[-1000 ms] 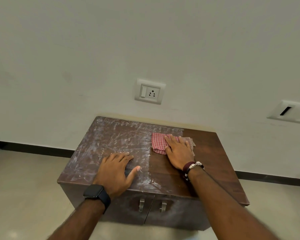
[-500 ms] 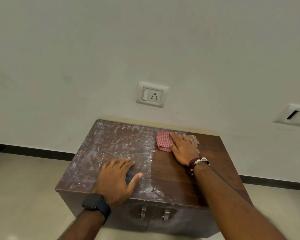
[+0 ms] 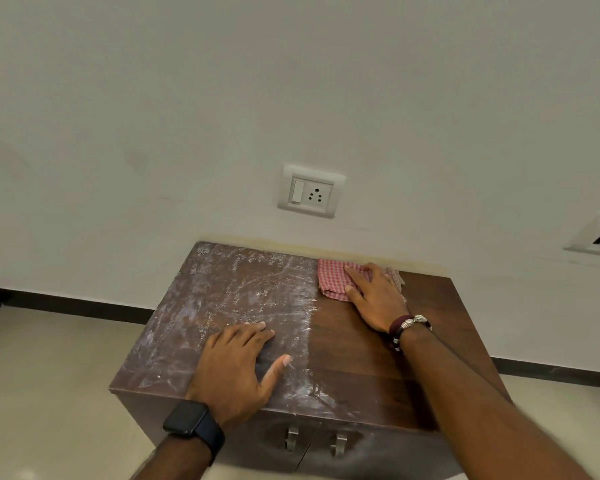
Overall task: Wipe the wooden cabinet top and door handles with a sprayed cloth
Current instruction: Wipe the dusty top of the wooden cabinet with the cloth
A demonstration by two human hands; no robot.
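Your right hand presses flat, fingers straight, on the checked cloth at the cabinet top's far edge. Your left hand rests open, fingers spread, on the dusty near side.

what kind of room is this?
Probably a room in a home, sparsely furnished. A low wooden cabinet stands against a plain white wall that has a switch-and-socket plate, over a pale tiled floor.
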